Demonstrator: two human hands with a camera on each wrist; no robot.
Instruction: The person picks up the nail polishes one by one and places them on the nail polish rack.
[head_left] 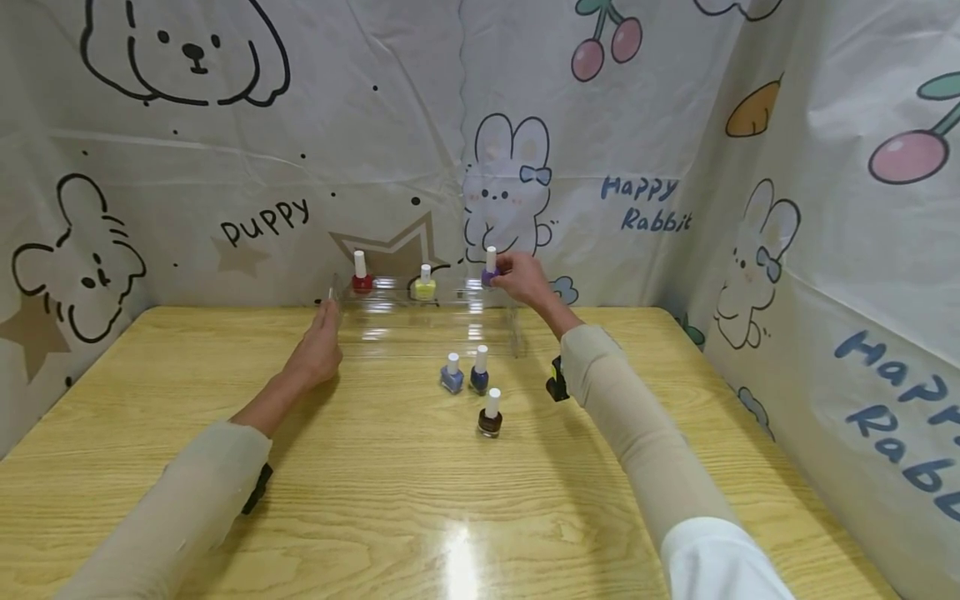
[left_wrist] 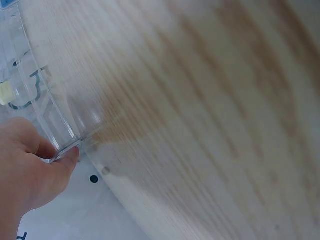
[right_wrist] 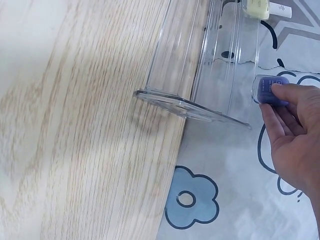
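The right hand (head_left: 527, 281) pinches a purple polish bottle (head_left: 489, 276) between thumb and fingers at the right end of the top tier of a clear rack (head_left: 405, 321), which stands along the worktop's (head_left: 360, 508) far edge. Whether that bottle's base rests on the tier I cannot tell; its white cap shows from the head but is covered by the hand in the right wrist view, and its label is too small to read.

The left hand (head_left: 317, 343) grasps the rack's left end — the left wrist view shows thumb and fingers on either side of the clear panel, some fingertips hidden.

On the top tier, a red bottle (head_left: 362, 284) stands near the left end and a yellow bottle (head_left: 425, 288) near the middle; the yellow one is cut off in both wrist views. The rack's transparent steps are hard to separate from the backdrop (head_left: 405, 125).

Before the rack's near right corner stand a light blue bottle (head_left: 452, 379) and a dark blue bottle (head_left: 479, 381), with a dark brown bottle (head_left: 490, 422) closer to the worktop's near edge. Both sleeves (head_left: 652, 442) run out of frame.
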